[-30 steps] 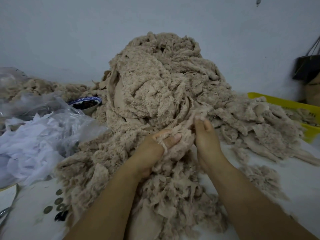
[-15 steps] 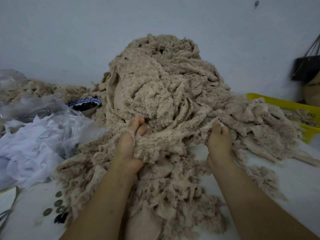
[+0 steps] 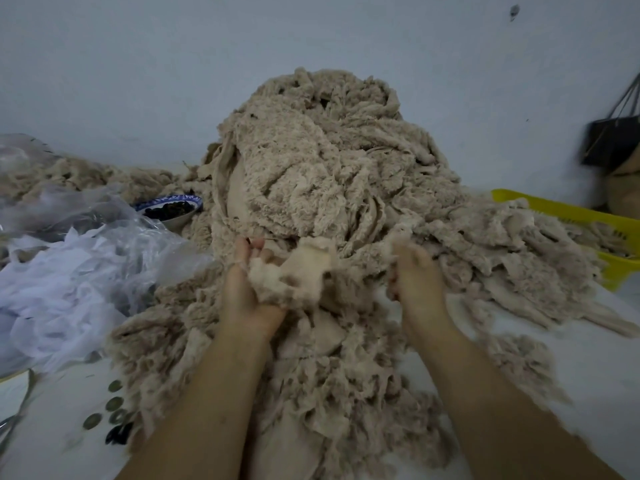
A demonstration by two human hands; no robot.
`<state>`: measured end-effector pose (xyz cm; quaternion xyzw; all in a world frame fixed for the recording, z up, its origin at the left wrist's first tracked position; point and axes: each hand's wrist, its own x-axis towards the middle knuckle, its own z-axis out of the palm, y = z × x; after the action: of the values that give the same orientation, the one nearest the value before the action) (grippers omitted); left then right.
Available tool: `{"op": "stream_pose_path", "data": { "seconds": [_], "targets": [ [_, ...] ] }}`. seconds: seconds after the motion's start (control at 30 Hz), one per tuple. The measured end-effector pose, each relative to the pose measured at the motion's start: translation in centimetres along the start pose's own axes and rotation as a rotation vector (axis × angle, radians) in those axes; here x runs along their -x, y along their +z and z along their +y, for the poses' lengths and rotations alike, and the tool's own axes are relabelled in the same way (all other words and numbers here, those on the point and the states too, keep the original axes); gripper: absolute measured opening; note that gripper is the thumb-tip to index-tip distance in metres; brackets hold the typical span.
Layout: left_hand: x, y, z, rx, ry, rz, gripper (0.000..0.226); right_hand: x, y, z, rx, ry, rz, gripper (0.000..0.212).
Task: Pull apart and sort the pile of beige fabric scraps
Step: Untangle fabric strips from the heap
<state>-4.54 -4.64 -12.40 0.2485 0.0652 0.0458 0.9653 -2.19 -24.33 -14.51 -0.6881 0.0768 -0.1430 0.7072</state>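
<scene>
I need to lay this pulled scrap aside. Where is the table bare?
Bare table lies right of the right hand, between the fringe of the pile and the yellow basket. A smaller patch sits near left around the coins. Left is crowded with plastic bags, white cloth and a bowl.

A plain pale blue-grey wall (image 3: 138, 64) fills the upper view from 9 round to 3 o'clock, with a small dark mark (image 3: 514, 11) at 1 o'clock. A black bag (image 3: 611, 142) hangs at 3 o'clock. A white tabletop (image 3: 571, 368) shows at 4 o'clock. The light is dim and even.
</scene>
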Motion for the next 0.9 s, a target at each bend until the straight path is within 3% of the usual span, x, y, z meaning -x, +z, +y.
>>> {"op": "stream_pose_path", "data": {
  "seconds": [0.07, 0.13, 0.2, 0.27, 0.4, 0.43, 0.5, 0.6, 0.67, 0.7, 0.8, 0.87, 0.9],
  "targets": [
    [-0.2, 0.1, -0.6, -0.071, 0.015, 0.058, 0.038, 1.1, 1.6, 0.4, 0.319, -0.247, -0.198, 0.003],
    [-0.3, 0.0, -0.7, -0.073, -0.001, 0.056, 0.051, 1.8, 1.7, 0.3, 0.369, -0.374, -0.233, 0.016],
    [-0.2, 0.0, -0.4, -0.050, -0.009, 0.045, 0.058, 2.4, 1.0, -0.4, 0.227, -0.438, -0.180, 0.030],
    [-0.2, 0.1, -0.6, -0.027, -0.017, 0.039, 0.061, 3.0, 0.8, -1.0, 0.146, -0.443, -0.272, 0.043],
    [0.3, 0.8, -1.2, -0.089, -0.048, -0.027, 0.066, 3.9, 2.7, -0.5, 0.523, -0.441, -0.591, 0.049],
    [0.4, 0.9, -1.4, -0.130, -0.065, -0.056, 0.066, 3.7, 3.1, -0.2, 0.547, -0.415, -0.569, 0.043],
    [0.8, 1.0, -1.6, -0.206, -0.068, -0.111, 0.060, 2.8, 3.0, -0.1, 0.528, -0.369, -0.349, 0.029],
    [0.6, 0.9, -1.7, -0.147, -0.020, -0.204, 0.060, 0.3, 0.9, -0.5, 0.109, -0.099, 0.048, 0.025],
    [0.8, 0.9, -1.7, -0.216, 0.033, -0.238, 0.056, -0.8, -0.4, -0.6, -0.112, 0.016, 0.178, 0.025],
    [0.8, 0.7, -1.8, -0.427, 0.102, -0.216, 0.049, -1.0, -0.7, -0.4, -0.156, 0.031, 0.191, 0.025],
    [1.1, 0.4, -2.3, -1.458, 0.424, -0.094, 0.016, -0.8, -0.1, 0.0, -0.111, -0.022, 0.153, 0.030],
    [1.0, -0.2, -2.7, -2.020, 0.563, -0.181, 0.043, -0.5, 0.4, 0.1, -0.027, -0.040, 0.131, 0.042],
    [0.8, -0.5, -2.8, -2.161, 0.645, -0.161, 0.055, -0.5, 0.4, 0.2, -0.011, -0.036, 0.128, 0.045]
  ]
}}
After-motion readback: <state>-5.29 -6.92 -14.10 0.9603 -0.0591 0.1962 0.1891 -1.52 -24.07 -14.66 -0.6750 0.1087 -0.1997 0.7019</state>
